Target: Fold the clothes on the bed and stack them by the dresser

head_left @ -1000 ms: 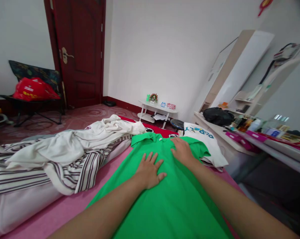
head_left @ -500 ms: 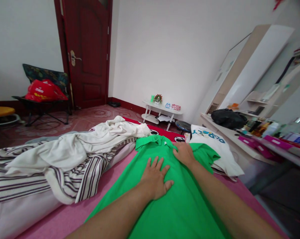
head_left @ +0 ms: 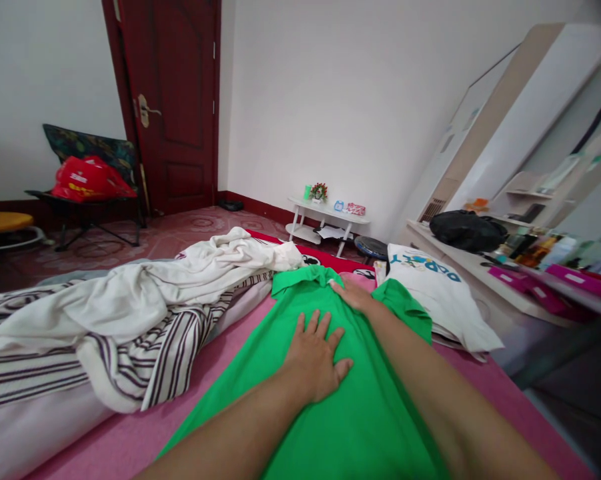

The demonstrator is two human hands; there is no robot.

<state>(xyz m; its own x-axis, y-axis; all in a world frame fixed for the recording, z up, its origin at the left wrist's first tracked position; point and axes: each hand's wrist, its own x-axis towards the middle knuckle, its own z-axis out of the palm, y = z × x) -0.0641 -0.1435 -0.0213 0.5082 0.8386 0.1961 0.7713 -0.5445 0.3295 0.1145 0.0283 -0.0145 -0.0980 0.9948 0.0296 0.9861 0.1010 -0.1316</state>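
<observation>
A green collared shirt lies spread along the bed with its collar at the far end. My left hand rests flat on the middle of it, fingers spread. Beside the collar, my right hand is closed on the shirt's cloth, its fingertips partly hidden. The shirt's right sleeve lies bunched beyond my right forearm.
On the left, a white garment lies over striped cloth. A folded white printed shirt sits at the right edge of the pink bed cover. A cluttered dresser stands right of the bed.
My right hand has shifted left toward the collar, drawing the shirt's right shoulder inward and baring pink cloth behind it. My left hand stays flat. The view has turned slightly.
</observation>
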